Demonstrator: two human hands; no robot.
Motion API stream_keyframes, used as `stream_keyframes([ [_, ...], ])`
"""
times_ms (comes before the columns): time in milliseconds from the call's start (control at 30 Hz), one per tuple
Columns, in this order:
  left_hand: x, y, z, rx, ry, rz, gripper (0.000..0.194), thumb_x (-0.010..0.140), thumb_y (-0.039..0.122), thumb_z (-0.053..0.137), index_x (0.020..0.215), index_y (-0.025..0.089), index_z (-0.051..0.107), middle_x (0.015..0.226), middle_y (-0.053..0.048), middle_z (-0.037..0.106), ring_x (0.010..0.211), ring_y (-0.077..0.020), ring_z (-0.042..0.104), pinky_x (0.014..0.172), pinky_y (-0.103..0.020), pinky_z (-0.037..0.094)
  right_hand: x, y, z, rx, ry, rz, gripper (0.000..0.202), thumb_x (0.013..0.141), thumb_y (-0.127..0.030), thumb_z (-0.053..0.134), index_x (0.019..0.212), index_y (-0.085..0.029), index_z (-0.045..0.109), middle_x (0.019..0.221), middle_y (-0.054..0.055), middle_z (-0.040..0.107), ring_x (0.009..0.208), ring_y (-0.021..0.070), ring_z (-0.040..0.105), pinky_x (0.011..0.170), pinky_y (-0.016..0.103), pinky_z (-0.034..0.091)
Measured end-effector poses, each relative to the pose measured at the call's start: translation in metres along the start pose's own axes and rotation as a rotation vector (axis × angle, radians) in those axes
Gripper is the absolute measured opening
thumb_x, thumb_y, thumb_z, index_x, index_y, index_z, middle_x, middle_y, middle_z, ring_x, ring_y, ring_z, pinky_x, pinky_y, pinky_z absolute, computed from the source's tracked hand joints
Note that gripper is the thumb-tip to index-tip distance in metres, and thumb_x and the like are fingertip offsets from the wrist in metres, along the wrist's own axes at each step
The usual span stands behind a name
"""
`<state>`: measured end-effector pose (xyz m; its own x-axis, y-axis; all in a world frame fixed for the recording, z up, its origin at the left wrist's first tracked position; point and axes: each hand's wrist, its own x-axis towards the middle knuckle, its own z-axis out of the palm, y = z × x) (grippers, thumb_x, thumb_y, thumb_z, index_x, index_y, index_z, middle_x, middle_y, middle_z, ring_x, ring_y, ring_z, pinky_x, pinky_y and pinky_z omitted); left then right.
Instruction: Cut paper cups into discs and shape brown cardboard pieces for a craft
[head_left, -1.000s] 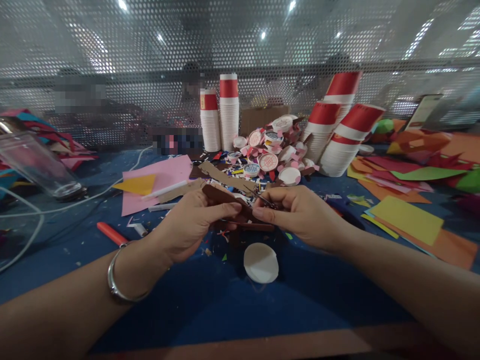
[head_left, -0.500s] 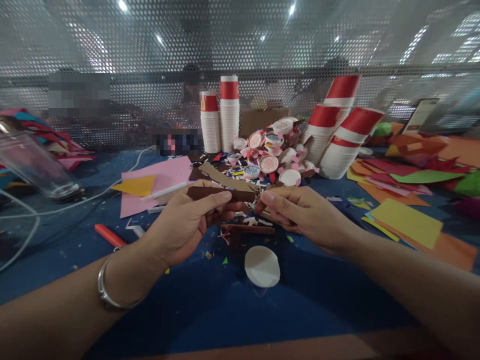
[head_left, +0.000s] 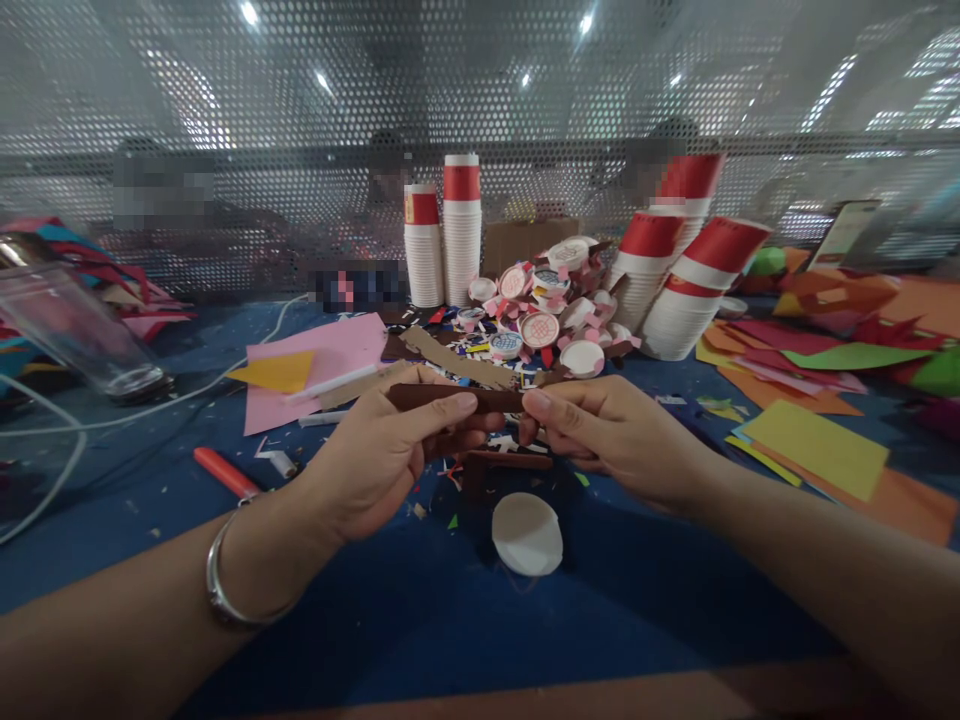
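Note:
A dark brown paper strip (head_left: 498, 401) stretches between my two hands above the table. My left hand (head_left: 397, 430) pinches it with the thumb on top; a silver bangle circles that wrist. At its other end, my right hand (head_left: 592, 420) grips the strip between thumb and fingers. Beneath the hands lies another brown strip (head_left: 510, 460) among small paper scraps. Closer to me, a white paper disc (head_left: 527, 534) rests on the blue table (head_left: 390, 630). Left of my left wrist is a red-handled tool (head_left: 225, 472), partly hidden by the wrist.
Behind the hands is a pile of small round paper pieces (head_left: 540, 329). Stacked paper cups (head_left: 462, 230) stand at the back, with more leaning stacks (head_left: 690, 290) to the right. Coloured paper (head_left: 814, 445) lies right; pink paper (head_left: 322, 365), a cable (head_left: 187, 385) and a glass (head_left: 82, 325) are left.
My right hand has closed on the free right end of the brown strip, which my left hand alone held before. My left hand has shifted slightly right.

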<state>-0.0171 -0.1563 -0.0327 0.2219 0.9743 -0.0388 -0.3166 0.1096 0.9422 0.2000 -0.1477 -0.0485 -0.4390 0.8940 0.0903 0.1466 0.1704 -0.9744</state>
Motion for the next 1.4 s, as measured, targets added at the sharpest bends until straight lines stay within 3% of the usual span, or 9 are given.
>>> stream_keyframes([
  [467,0.005,0.003,-0.007,0.075,-0.065,0.061,0.007,0.086,0.013,0.077,0.087,0.018,0.08,0.086,-0.003,0.081,0.08,-0.0125,0.076,0.071,-0.017,0.059,0.002,-0.001,-0.005,-0.006,0.017,0.022,0.052,0.091,-0.065,0.065,0.073,-0.015,0.066,0.049,-0.008,0.032,0.044,0.0053,0.024,0.042,0.023,0.016],
  [667,0.011,0.004,-0.015,0.288,0.003,0.2,0.003,0.086,0.017,0.076,0.086,0.018,0.079,0.075,0.0,0.076,0.071,-0.0096,0.068,0.061,-0.016,0.051,0.004,-0.001,-0.012,-0.286,-0.06,0.013,0.06,0.095,-0.071,0.053,0.076,-0.015,0.069,0.052,-0.007,0.032,0.047,0.0072,0.027,0.045,0.025,0.018],
  [900,0.012,0.002,-0.016,0.425,-0.009,0.288,0.003,0.085,0.02,0.077,0.088,0.018,0.076,0.075,0.002,0.072,0.066,-0.01,0.058,0.056,-0.021,0.044,0.004,-0.003,-0.009,-0.465,-0.148,-0.049,0.06,0.097,-0.069,0.048,0.07,-0.017,0.06,0.066,-0.002,0.049,0.062,0.0109,0.042,0.057,0.028,0.03],
  [1400,0.007,0.006,-0.007,0.483,-0.058,0.305,0.015,0.087,0.012,0.072,0.075,0.017,0.077,0.066,0.003,0.067,0.057,-0.0083,0.05,0.062,-0.021,0.046,0.004,-0.004,-0.008,-0.521,-0.152,-0.089,0.059,0.098,-0.066,0.048,0.073,-0.016,0.066,0.067,0.001,0.057,0.065,0.0133,0.05,0.06,0.028,0.035],
])
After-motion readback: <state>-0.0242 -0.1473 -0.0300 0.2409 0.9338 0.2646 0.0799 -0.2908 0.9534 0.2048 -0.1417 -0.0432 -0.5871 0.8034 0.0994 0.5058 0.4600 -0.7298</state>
